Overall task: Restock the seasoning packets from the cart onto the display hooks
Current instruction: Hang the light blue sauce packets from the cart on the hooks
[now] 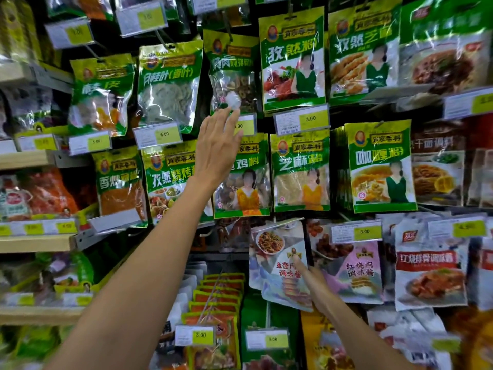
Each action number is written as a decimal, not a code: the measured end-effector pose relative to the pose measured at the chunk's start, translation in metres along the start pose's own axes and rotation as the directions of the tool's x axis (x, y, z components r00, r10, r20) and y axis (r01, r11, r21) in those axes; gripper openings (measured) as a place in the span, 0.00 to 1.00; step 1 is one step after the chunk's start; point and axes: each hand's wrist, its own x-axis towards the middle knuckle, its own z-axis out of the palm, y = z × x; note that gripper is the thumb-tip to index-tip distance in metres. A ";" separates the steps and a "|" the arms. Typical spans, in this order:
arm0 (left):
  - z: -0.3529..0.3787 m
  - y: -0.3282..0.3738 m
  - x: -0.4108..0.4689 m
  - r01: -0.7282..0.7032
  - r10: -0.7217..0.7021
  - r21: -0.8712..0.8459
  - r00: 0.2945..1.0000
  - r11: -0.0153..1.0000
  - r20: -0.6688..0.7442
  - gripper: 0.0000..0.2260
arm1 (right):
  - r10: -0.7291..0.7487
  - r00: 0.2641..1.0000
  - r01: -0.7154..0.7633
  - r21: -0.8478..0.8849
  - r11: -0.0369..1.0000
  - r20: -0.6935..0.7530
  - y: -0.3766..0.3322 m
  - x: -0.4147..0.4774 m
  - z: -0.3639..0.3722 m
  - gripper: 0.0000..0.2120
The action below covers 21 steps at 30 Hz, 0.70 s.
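Left hand (217,150) aloft, right hand (316,288) low.

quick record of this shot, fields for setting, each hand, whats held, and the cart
setting: shop wall of hanging green seasoning packets
left hand: raised, fingers straight, fingertips at a yellow price tag
right hand: grips a pale sauce packet low on the display, thumb on its front
cart: not in view

Right hand (317,288) partly behind sauce packet (276,259)
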 end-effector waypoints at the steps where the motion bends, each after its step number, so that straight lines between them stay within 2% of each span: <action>1: -0.001 0.001 0.000 0.004 -0.004 -0.007 1.000 1.000 -0.006 0.21 | -0.051 0.999 0.051 -0.010 0.999 -0.011 0.000 -0.009 -0.001 0.24; 4: -0.009 0.011 -0.005 0.010 -0.014 -0.052 0.998 0.999 -0.069 0.19 | -0.169 0.982 0.157 -0.134 0.979 -0.083 0.001 -0.037 -0.008 0.16; 8: -0.016 0.047 -0.036 -0.053 0.020 -0.187 0.985 0.981 -0.172 0.15 | -0.310 0.938 0.264 -0.260 0.929 -0.155 -0.002 -0.075 -0.027 0.17; 11: -0.012 0.090 -0.078 -0.035 -0.009 -0.357 0.993 0.934 -0.122 0.14 | -0.365 0.912 0.290 -0.333 0.897 -0.187 -0.004 -0.102 -0.055 0.15; 15: -0.004 0.170 -0.145 -0.025 0.004 -0.576 0.999 0.817 -0.038 0.14 | -0.387 0.889 0.261 -0.424 0.867 -0.246 0.013 -0.142 -0.105 0.15; 17: -0.001 0.219 -0.183 0.030 0.010 -0.700 0.999 0.713 0.053 0.14 | -0.363 0.874 0.189 -0.463 0.866 -0.324 0.030 -0.166 -0.131 0.14; 18: 0.001 0.245 -0.204 0.101 0.018 -0.755 0.989 0.648 0.147 0.14 | -0.351 0.860 0.149 -0.475 0.867 -0.372 0.040 -0.180 -0.146 0.14; 21: 0.006 0.321 -0.264 0.386 0.121 -0.826 0.875 0.410 0.469 0.13 | -0.281 0.810 -0.004 -0.484 0.875 -0.514 0.077 -0.222 -0.194 0.13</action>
